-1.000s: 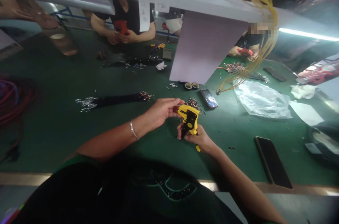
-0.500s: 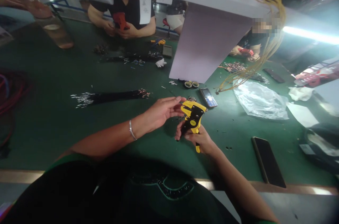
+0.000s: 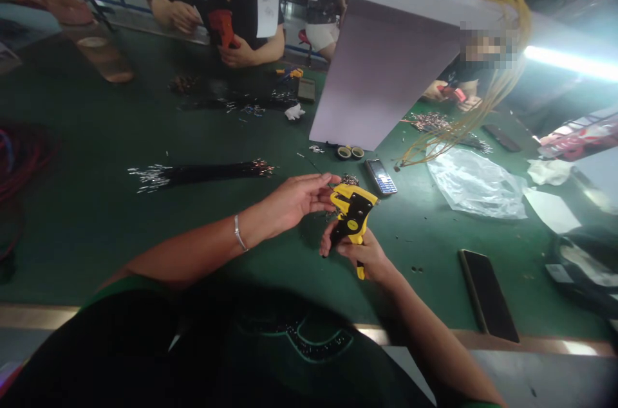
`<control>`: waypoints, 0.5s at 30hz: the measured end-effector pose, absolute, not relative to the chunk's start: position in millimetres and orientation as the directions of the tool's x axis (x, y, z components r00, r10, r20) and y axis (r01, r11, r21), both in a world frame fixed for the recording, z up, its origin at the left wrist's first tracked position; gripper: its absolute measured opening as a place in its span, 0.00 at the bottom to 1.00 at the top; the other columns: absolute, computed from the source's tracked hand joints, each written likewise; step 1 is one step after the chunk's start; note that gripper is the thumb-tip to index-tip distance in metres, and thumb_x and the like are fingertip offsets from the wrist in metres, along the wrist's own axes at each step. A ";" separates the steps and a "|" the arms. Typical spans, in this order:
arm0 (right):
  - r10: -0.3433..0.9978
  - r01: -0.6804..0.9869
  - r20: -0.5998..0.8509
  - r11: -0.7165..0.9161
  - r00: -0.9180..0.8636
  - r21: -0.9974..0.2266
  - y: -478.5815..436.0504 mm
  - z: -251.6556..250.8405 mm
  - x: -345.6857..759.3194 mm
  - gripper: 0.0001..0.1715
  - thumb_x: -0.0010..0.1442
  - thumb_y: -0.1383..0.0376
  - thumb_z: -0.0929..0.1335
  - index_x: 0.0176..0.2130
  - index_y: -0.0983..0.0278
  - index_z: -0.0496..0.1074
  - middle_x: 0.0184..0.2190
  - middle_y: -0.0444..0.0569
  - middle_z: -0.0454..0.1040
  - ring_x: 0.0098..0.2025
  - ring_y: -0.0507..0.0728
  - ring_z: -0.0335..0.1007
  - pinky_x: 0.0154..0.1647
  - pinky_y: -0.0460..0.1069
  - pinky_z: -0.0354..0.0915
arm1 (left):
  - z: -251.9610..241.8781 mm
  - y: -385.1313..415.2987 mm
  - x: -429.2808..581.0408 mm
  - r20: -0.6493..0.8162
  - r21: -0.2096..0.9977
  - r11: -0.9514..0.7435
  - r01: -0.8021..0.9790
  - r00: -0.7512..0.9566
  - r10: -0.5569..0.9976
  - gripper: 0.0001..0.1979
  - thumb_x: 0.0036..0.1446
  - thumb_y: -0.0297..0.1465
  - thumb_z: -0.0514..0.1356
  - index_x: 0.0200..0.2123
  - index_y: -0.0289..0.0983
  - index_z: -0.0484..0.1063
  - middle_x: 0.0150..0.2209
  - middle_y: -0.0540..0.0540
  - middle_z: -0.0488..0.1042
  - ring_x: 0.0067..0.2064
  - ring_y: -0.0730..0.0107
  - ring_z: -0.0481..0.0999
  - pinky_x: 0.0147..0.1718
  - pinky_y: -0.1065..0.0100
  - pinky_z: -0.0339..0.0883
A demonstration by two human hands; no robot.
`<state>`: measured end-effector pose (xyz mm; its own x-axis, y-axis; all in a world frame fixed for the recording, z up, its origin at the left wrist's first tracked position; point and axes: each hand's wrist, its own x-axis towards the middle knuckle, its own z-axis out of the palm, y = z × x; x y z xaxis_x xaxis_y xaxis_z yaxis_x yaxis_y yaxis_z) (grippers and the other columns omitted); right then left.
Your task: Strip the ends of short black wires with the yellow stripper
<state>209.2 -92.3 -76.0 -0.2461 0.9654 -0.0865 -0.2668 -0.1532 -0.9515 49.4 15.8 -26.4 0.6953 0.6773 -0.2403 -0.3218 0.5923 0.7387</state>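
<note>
My right hand (image 3: 367, 252) is wrapped around the handles of a yellow and black wire stripper (image 3: 356, 207), its head tilted up and to the left. Right at the tool's jaws, my left hand (image 3: 295, 203) pinches a thin dark wire (image 3: 313, 164), whose far part sticks out beyond the fingertips. The wire's end at the jaws is too small to make out. A small pile of wire ends (image 3: 349, 180) lies just behind the tool. To the left of my hands, a bundle of black wires (image 3: 212, 173) with bare ends rests on the green table (image 3: 145, 234).
Beyond the tool are tape rolls (image 3: 350, 152), a keypad phone (image 3: 381, 176) and a white divider (image 3: 386, 73). On the right lie a clear plastic bag (image 3: 476, 183) and a smartphone (image 3: 488, 295). Yellow wires (image 3: 502, 83) hang from the shelf. Co-workers sit opposite with red tools (image 3: 223, 28).
My hands and the wire stripper stay nearly still. Across the table, one co-worker's hands have moved apart, one keeping the red tool. The view has shifted very slightly.
</note>
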 end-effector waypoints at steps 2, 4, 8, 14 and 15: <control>0.966 -0.272 -0.080 -0.148 -0.246 -0.951 -92.6 -76.2 209.0 0.18 0.47 0.60 0.75 0.37 0.65 0.72 0.29 0.49 0.75 0.31 0.59 0.72 0.38 0.57 0.68 | -26.8 15.3 49.6 -0.240 0.731 0.600 -0.325 0.701 0.671 0.10 0.56 0.33 0.64 0.39 0.33 0.80 0.37 0.38 0.79 0.39 0.62 0.78 0.42 0.60 0.70; 0.966 -0.277 -0.076 -0.145 -0.247 -0.950 -92.7 -76.3 208.8 0.18 0.47 0.60 0.75 0.37 0.64 0.72 0.28 0.48 0.74 0.31 0.59 0.71 0.38 0.57 0.68 | -26.9 14.2 50.1 -0.233 0.726 0.603 -0.330 0.708 0.667 0.10 0.56 0.33 0.65 0.39 0.33 0.80 0.37 0.38 0.79 0.39 0.62 0.78 0.42 0.60 0.70; 0.965 -0.258 -0.083 -0.149 -0.250 -0.955 -92.9 -76.9 208.4 0.18 0.47 0.59 0.75 0.36 0.64 0.72 0.29 0.48 0.74 0.31 0.59 0.71 0.38 0.57 0.68 | -27.4 12.4 51.2 -0.230 0.723 0.605 -0.333 0.710 0.666 0.09 0.55 0.33 0.65 0.37 0.33 0.80 0.38 0.38 0.79 0.39 0.62 0.77 0.41 0.61 0.70; 0.971 -0.259 -0.072 -0.132 -0.230 -0.957 -93.9 -78.1 207.6 0.16 0.48 0.60 0.74 0.35 0.64 0.71 0.27 0.48 0.73 0.30 0.58 0.70 0.37 0.56 0.67 | -28.9 12.8 51.2 -0.236 0.727 0.607 -0.321 0.713 0.660 0.10 0.55 0.33 0.66 0.38 0.33 0.80 0.38 0.38 0.79 0.39 0.62 0.78 0.42 0.60 0.70; 0.971 -0.261 -0.069 -0.130 -0.230 -0.957 -94.1 -78.5 207.8 0.15 0.49 0.60 0.74 0.35 0.64 0.71 0.27 0.48 0.73 0.29 0.58 0.70 0.36 0.56 0.67 | -28.9 12.8 51.0 -0.238 0.727 0.609 -0.317 0.716 0.656 0.10 0.55 0.33 0.66 0.38 0.33 0.80 0.38 0.38 0.79 0.39 0.62 0.78 0.42 0.60 0.70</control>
